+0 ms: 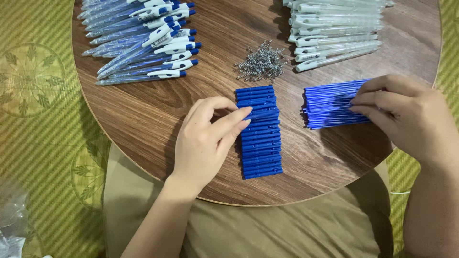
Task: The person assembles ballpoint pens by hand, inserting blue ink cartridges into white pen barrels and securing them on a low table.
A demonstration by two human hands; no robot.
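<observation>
Pick-up step: left hand (206, 139) fingers narrowed on 1 blue tube in the row (259, 143); right hand (406, 117) pinching refills (330, 104); next calls for clean single separation.

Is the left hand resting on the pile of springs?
No, the left hand touches the row of blue pen parts, while the springs lie apart, farther up the table.

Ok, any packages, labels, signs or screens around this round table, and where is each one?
Clear plastic bag: bottom left corner on the green mat, crumpled and see-through, partly cut off.
No labels, signs or screens show; the wooden table holds only loose pen parts.
</observation>
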